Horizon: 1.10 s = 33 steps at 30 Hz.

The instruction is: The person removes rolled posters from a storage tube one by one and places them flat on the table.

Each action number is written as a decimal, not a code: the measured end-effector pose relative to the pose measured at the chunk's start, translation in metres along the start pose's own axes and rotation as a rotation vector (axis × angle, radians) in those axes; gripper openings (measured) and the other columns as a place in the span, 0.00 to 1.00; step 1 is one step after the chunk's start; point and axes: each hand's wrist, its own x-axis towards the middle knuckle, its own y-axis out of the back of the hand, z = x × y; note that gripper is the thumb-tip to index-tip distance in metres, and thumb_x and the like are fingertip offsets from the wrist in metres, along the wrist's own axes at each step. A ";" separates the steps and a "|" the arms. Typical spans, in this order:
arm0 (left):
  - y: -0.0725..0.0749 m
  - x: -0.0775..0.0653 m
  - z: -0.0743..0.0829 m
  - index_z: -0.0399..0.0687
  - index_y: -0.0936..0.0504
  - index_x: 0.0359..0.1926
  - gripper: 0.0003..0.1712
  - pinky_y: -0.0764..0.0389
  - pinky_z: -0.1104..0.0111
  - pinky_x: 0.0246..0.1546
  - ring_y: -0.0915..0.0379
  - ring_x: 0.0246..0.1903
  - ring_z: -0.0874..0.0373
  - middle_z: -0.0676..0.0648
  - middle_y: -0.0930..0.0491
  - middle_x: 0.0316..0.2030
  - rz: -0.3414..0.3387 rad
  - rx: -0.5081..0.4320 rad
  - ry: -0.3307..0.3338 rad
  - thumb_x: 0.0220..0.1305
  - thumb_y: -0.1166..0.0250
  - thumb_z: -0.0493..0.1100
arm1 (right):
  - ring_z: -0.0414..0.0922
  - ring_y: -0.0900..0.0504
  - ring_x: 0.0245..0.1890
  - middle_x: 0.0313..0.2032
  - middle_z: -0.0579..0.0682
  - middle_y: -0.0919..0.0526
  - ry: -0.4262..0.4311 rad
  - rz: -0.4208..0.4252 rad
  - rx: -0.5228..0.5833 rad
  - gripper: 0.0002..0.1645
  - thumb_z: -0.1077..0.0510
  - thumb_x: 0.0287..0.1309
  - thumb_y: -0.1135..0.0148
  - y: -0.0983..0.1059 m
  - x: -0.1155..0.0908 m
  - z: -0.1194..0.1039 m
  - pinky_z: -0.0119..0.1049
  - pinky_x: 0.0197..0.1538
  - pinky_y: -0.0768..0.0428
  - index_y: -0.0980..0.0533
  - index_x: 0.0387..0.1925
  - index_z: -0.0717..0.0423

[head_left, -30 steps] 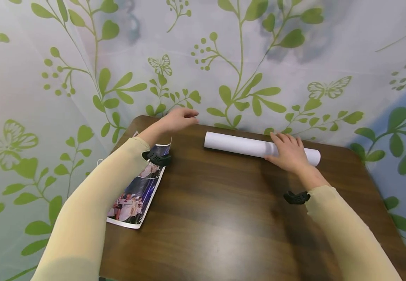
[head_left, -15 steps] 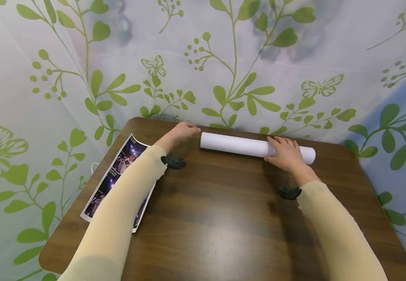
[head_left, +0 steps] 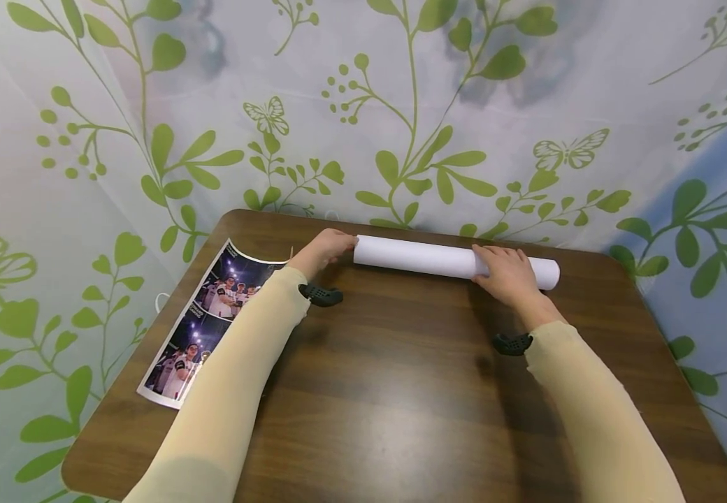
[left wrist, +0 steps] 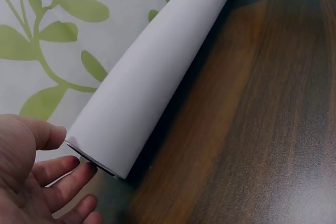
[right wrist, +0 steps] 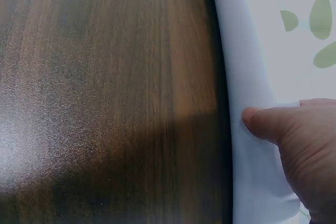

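Note:
A white paper roll lies lengthwise near the far edge of the table. At its left end my left hand pinches the rim. The left wrist view shows the thumb on the outer edge and the fingertips at the dark opening. My right hand holds the roll from above, right of its middle. Its thumb presses the near side in the right wrist view; the other fingers are mostly hidden there. A printed photo poster with curling edges lies at the left, partly covered by the left sleeve.
The brown wooden table has rounded corners. Close behind it hangs a pale curtain with green leaves and butterflies. A thin white loop shows at the table's left edge.
My left hand has come down and right to the roll's left end and now pinches its rim, uncovering more of the photo poster. My right hand stays on the roll. The view shifts slightly.

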 end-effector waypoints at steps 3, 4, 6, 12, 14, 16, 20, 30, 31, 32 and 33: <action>-0.002 0.001 -0.003 0.35 0.25 0.67 0.28 0.32 0.50 0.66 0.35 0.67 0.43 0.39 0.23 0.63 0.003 -0.015 0.002 0.75 0.39 0.47 | 0.69 0.39 0.69 0.70 0.64 0.32 0.007 0.016 -0.002 0.44 0.53 0.63 0.29 0.000 0.000 0.002 0.69 0.71 0.54 0.37 0.76 0.56; -0.002 0.001 -0.004 0.35 0.25 0.67 0.27 0.32 0.50 0.66 0.35 0.68 0.44 0.39 0.23 0.64 0.005 -0.017 0.004 0.75 0.39 0.47 | 0.69 0.38 0.69 0.70 0.64 0.31 0.011 0.020 0.000 0.44 0.53 0.63 0.28 0.001 0.001 0.002 0.69 0.71 0.53 0.36 0.76 0.56; -0.001 0.001 -0.006 0.37 0.24 0.67 0.27 0.32 0.50 0.66 0.35 0.68 0.44 0.39 0.25 0.65 0.010 -0.024 0.008 0.74 0.38 0.48 | 0.69 0.36 0.68 0.69 0.64 0.30 0.019 0.027 0.002 0.43 0.53 0.62 0.28 0.001 0.002 0.001 0.69 0.70 0.51 0.35 0.75 0.56; -0.002 0.004 -0.011 0.40 0.22 0.66 0.27 0.30 0.53 0.63 0.34 0.65 0.44 0.40 0.26 0.65 0.018 -0.045 0.024 0.73 0.37 0.49 | 0.69 0.33 0.65 0.66 0.65 0.27 0.016 0.031 0.001 0.42 0.54 0.60 0.27 0.004 0.006 0.000 0.67 0.68 0.43 0.32 0.73 0.57; -0.003 0.004 -0.012 0.40 0.23 0.67 0.28 0.29 0.54 0.63 0.34 0.64 0.44 0.41 0.25 0.63 0.018 -0.060 0.028 0.73 0.37 0.49 | 0.69 0.32 0.64 0.66 0.65 0.27 0.013 0.028 -0.001 0.41 0.55 0.60 0.27 0.005 0.007 0.000 0.67 0.67 0.41 0.31 0.72 0.57; -0.004 0.004 -0.012 0.39 0.24 0.67 0.28 0.30 0.53 0.63 0.34 0.63 0.45 0.41 0.24 0.62 0.012 -0.081 0.032 0.74 0.37 0.49 | 0.69 0.32 0.64 0.66 0.65 0.26 0.008 0.023 -0.003 0.41 0.55 0.60 0.27 0.006 0.007 0.000 0.67 0.66 0.40 0.31 0.72 0.57; -0.005 0.002 -0.012 0.38 0.22 0.65 0.25 0.30 0.53 0.64 0.30 0.59 0.48 0.41 0.21 0.58 0.004 -0.115 0.042 0.74 0.37 0.46 | 0.69 0.31 0.63 0.65 0.65 0.26 0.006 0.014 -0.007 0.41 0.55 0.59 0.27 0.007 0.008 0.000 0.67 0.65 0.38 0.31 0.72 0.57; -0.006 0.005 -0.014 0.39 0.20 0.62 0.22 0.30 0.55 0.64 0.24 0.54 0.51 0.41 0.18 0.56 -0.012 -0.164 0.071 0.74 0.38 0.46 | 0.69 0.31 0.63 0.65 0.66 0.26 -0.006 0.003 0.001 0.41 0.55 0.59 0.26 0.008 0.009 -0.002 0.66 0.63 0.35 0.31 0.72 0.58; -0.006 0.005 -0.015 0.39 0.20 0.63 0.22 0.30 0.56 0.64 0.24 0.55 0.50 0.41 0.19 0.57 -0.014 -0.171 0.075 0.74 0.37 0.46 | 0.69 0.30 0.63 0.65 0.66 0.26 -0.005 0.003 0.001 0.41 0.55 0.59 0.26 0.008 0.009 -0.002 0.66 0.63 0.35 0.31 0.72 0.58; -0.005 0.005 -0.015 0.40 0.20 0.63 0.22 0.30 0.56 0.63 0.25 0.56 0.50 0.41 0.19 0.57 -0.015 -0.174 0.078 0.74 0.37 0.46 | 0.69 0.30 0.63 0.65 0.66 0.26 -0.005 0.004 0.002 0.41 0.55 0.59 0.26 0.008 0.009 -0.001 0.66 0.63 0.35 0.31 0.72 0.58; -0.005 0.005 -0.015 0.40 0.20 0.63 0.23 0.30 0.56 0.63 0.25 0.57 0.49 0.41 0.19 0.58 -0.018 -0.180 0.079 0.74 0.37 0.47 | 0.69 0.30 0.63 0.65 0.66 0.26 -0.005 0.004 0.003 0.41 0.55 0.59 0.26 0.008 0.009 -0.001 0.66 0.62 0.34 0.31 0.72 0.58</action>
